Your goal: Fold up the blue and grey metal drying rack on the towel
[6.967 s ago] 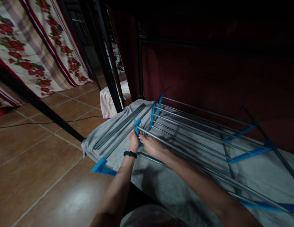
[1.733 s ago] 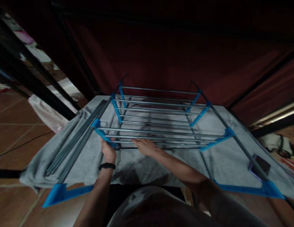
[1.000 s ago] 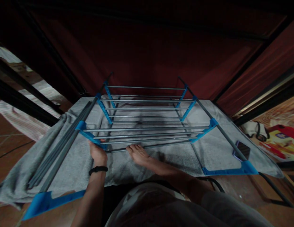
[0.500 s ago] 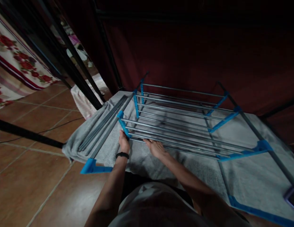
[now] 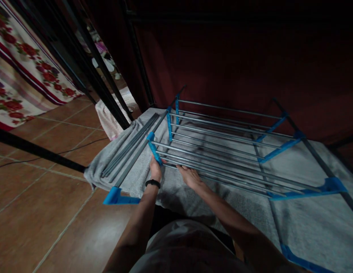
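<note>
A rack of grey metal rods joined by blue plastic brackets lies in front of me, possibly a drying or shoe rack. My left hand (image 5: 156, 170), with a black wristband (image 5: 152, 184), is closed around the lower end of the near-left blue bracket (image 5: 154, 149); some fingers are hidden behind it. To its right, my right hand (image 5: 190, 176) grips the lowest front metal rod (image 5: 233, 185) near its left end. That rod's left tip lies close to the bracket; whether it is seated cannot be made out. At the right, the rods run to another blue bracket (image 5: 309, 192).
The rack rests on a grey blanket (image 5: 315, 231). Several loose rods (image 5: 131, 146) lie on the blanket at the left. Black posts (image 5: 36, 149) stand around the bed-like surface, above a tiled floor (image 5: 59, 216). A dark red panel (image 5: 236, 68) rises behind.
The view has turned slightly left, so everything sits further right. My left hand's fingers now show past the bracket's lower end. My right hand keeps its place on the rod.
</note>
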`<state>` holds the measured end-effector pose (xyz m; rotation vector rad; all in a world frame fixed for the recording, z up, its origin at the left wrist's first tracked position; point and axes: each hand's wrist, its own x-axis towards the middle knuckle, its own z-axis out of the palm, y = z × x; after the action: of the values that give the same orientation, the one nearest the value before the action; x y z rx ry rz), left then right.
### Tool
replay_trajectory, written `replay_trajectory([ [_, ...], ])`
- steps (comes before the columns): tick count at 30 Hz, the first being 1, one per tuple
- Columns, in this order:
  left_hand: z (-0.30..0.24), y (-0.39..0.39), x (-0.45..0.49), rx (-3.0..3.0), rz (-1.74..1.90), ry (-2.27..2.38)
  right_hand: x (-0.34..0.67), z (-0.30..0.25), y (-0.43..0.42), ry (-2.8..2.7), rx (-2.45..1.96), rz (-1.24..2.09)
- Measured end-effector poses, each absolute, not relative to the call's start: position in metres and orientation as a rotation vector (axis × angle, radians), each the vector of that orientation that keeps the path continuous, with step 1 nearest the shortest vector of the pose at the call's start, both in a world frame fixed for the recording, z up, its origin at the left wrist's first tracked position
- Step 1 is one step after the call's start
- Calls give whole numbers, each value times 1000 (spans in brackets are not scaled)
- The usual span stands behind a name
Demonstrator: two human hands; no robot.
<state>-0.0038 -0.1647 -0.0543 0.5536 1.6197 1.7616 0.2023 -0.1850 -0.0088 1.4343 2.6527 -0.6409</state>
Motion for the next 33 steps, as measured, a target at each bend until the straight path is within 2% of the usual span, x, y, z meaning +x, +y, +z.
replay_trajectory([
  [8, -49, -167, -1, 560, 1691, 1692, 204, -14, -184, 2641, 1382, -666],
  [27, -47, -167, 1, 524, 1776, 1666, 199, -11, -178, 2610, 1472, -715],
  [33, -48, -169, -1, 567, 1671, 1743, 200, -6, -180, 2617, 1470, -718],
])
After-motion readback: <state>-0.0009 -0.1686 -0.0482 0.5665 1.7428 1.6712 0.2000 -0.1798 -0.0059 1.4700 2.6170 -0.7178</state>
